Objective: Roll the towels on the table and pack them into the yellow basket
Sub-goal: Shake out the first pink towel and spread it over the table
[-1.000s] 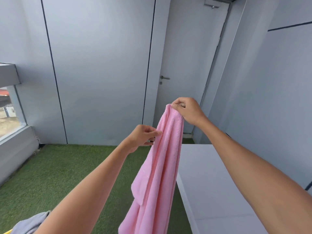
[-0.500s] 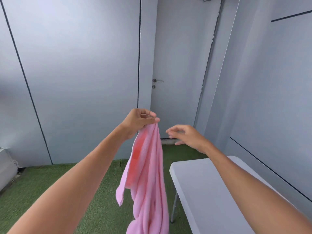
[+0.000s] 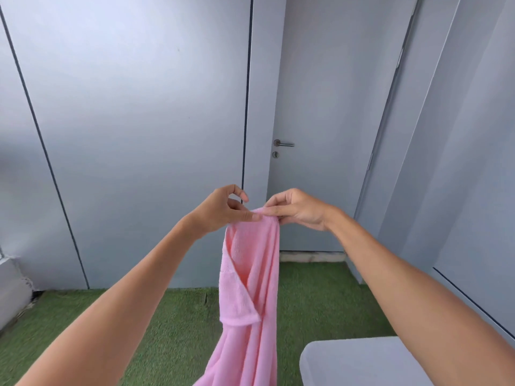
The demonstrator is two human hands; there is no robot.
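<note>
Fingers of the left hand pinch the top edge of the pink towel, and the right hand pinches the same bunched edge just beside them, thumb against fingertips. From that double grip the towel hangs crumpled in front of the person, over the grass, left of the bench corner. To do this step well, the hands should probably slide apart along the edge to the corners, spreading the cloth flat before laying it on the bench for rolling. No basket is in view.
</note>
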